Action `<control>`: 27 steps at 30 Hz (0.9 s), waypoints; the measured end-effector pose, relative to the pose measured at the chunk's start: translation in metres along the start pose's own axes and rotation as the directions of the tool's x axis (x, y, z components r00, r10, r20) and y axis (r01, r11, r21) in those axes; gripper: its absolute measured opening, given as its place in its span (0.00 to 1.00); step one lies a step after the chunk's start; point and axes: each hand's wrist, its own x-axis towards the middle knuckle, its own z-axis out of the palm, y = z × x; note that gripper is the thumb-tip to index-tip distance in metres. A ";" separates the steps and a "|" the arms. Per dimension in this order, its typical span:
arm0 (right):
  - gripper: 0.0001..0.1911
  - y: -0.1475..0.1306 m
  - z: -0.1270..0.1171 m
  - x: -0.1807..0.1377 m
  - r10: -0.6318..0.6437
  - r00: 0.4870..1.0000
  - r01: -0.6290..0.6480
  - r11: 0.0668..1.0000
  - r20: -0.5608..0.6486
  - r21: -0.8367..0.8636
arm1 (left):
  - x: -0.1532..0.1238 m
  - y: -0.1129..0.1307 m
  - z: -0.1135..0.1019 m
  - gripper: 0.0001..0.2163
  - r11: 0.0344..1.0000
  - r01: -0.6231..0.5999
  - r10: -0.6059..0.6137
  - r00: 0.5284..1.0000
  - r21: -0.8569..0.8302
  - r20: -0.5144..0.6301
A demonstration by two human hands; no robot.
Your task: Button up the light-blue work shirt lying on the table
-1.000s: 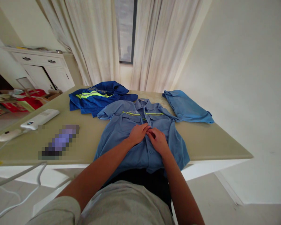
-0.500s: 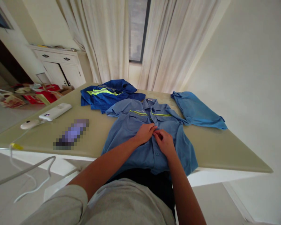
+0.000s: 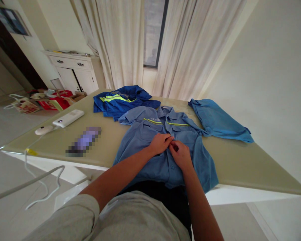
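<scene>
The short-sleeved blue work shirt [image 3: 146, 134] lies face up on the desk [image 3: 240, 170], its hem reaching over the near edge, and the fastening of its front looks partly done. Below the hands the two front panels appear to meet, and one button [image 3: 172, 166] shows on the placket, though whether it is through its hole is too small to tell. Above the hands the front parts toward the collar [image 3: 167, 111], so the upper stretch seems left to close. The left hand [image 3: 160, 143] and right hand [image 3: 181, 152] come together mid-placket, fingers bent and apparently pinching the cloth; any button between them is hidden. The royal-blue garment [image 3: 122, 102] lies crumpled beyond the left sleeve, and the lighter blue folded garment [image 3: 222, 122] lies by the right one. Compared with a second ago, the hands keep much the same grip at the same part of the front, while the view has swung left, bringing in a framed picture [image 3: 12, 20] and a tote bag [image 3: 27, 105] on the floor.
</scene>
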 end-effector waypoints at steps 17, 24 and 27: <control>0.11 0.002 -0.001 -0.001 0.082 0.993 -0.082 0.997 -0.087 0.010 | 0.000 0.005 -0.003 0.20 0.996 -0.049 0.049 0.999 -0.069 -0.007; 0.12 -0.001 -0.002 0.000 0.056 0.986 -0.061 0.998 -0.156 -0.024 | 0.002 0.003 -0.002 0.18 0.973 -0.051 0.051 0.999 -0.224 -0.007; 0.11 -0.007 -0.011 -0.002 0.080 0.967 -0.080 0.997 -0.242 0.009 | 0.003 0.001 0.001 0.11 0.947 -0.069 0.067 0.998 -0.315 -0.015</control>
